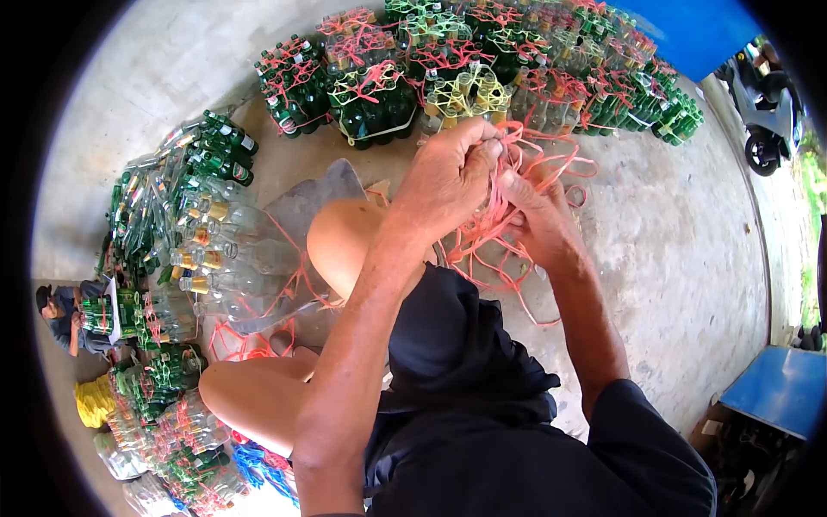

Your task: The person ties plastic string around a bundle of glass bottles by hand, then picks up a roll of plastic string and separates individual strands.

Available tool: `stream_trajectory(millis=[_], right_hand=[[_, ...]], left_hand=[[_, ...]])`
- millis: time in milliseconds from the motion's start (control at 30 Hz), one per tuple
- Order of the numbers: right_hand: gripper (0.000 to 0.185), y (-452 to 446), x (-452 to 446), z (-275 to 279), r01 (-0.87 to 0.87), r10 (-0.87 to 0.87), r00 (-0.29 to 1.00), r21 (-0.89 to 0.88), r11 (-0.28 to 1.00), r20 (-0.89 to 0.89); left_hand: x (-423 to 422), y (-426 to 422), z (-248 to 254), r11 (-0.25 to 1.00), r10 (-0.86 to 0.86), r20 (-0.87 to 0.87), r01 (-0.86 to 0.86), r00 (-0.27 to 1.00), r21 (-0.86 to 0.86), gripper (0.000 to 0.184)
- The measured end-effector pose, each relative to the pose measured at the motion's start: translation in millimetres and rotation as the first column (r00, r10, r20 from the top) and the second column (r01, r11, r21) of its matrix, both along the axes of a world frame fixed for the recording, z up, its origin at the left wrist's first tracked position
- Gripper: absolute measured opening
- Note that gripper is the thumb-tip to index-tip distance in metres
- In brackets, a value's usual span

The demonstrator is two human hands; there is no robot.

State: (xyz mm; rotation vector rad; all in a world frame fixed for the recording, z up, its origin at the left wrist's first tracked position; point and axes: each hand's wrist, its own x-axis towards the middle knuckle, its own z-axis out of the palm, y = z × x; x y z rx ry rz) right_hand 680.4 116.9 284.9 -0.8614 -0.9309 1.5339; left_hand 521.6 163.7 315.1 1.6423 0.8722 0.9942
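A tangled bunch of pinkish-red plastic twine [482,243] hangs in front of my knees, its loops spreading up and to the right. My left hand [446,179] is closed on the upper part of it, thumb pressed against the curled fingers. Close beside it, my right hand [550,220] pinches the strands between thumb and fingers, some fingertips hidden behind the twine. To the left of my knee, clear glass bottles [245,256] lie on their sides on a grey sheet [323,191], with more pink twine across them.
Bundles of green bottles [372,110] tied with pink and yellow twine stand along the back. Loose green bottles [222,148] are piled at left. Another person [62,314] is at far left near bottles. A scooter [765,112] and a blue tabletop [780,389] are at right.
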Motion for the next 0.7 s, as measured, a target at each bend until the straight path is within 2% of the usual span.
stream_trajectory(millis=[67,100,200,233,300,333,367,400,467,600,633,700], right_hand=[[0.044,2.3,-3.3,-12.5,0.014,-0.014,1.0,-0.003,1.0,-0.016],[0.035,1.2,-3.7,-13.3,-0.01,0.007,0.998,-0.039,0.999,-0.063],[0.028,6.0,-10.0,-35.3,0.026,-0.046,0.982,-0.111,0.993,-0.182],[0.022,6.9,-9.2,-40.7,-0.002,-0.027,0.979,-0.14,0.99,-0.201],[0.022,7.4,-9.1,-46.2,-0.037,0.003,0.968,-0.132,0.991,-0.251],[0.022,5.8,-14.7,-38.2,-0.052,0.014,0.961,-0.129,0.99,-0.276],[0.022,2.3,-21.3,-29.3,0.053,-0.092,0.978,-0.206,0.977,-0.186],[0.022,1.2,-16.8,-37.3,0.026,-0.061,0.979,-0.175,0.984,-0.195],[0.022,7.9,-5.5,-57.0,-0.031,0.009,0.977,-0.099,0.995,-0.211],[0.019,0.5,-5.3,-46.6,0.086,-0.123,0.972,-0.182,0.98,-0.2],[0.018,0.8,3.2,-50.5,0.046,-0.079,0.976,-0.16,0.986,-0.202],[0.018,0.0,11.1,-50.9,0.074,-0.125,0.965,-0.218,0.973,-0.231]], left_hand=[[-0.7,-4.8,-5.4,0.999,0.041,-0.046,-0.041,0.998,-0.012,0.014],[-0.1,-6.3,-9.0,0.998,0.058,-0.069,-0.06,0.996,-0.019,0.013],[1.2,-7.0,-29.4,0.971,0.131,-0.099,-0.107,0.986,0.212,0.013],[0.7,-8.8,-32.2,0.976,0.139,-0.118,-0.116,0.983,0.183,0.013],[0.8,-10.7,-34.0,0.983,0.151,-0.154,-0.132,0.977,0.127,0.012],[0.8,-12.5,-30.8,0.982,0.159,-0.233,-0.13,0.96,0.133,0.011],[0.6,-16.0,-28.4,0.983,0.163,-0.311,-0.127,0.936,0.133,0.01],[1.3,-20.3,-29.0,0.984,0.165,-0.388,-0.123,0.907,0.13,0.01],[6.2,-21.7,-43.9,0.982,0.169,-0.354,-0.127,0.92,0.139,0.01],[14.4,-27.1,-49.6,0.967,0.182,-0.344,-0.104,0.921,0.231,0.014],[16.2,-28.7,-49.3,0.972,0.16,-0.334,-0.09,0.929,0.215,0.013],[21.8,-29.2,-49.6,0.98,0.116,-0.312,-0.058,0.943,0.188,0.012]])
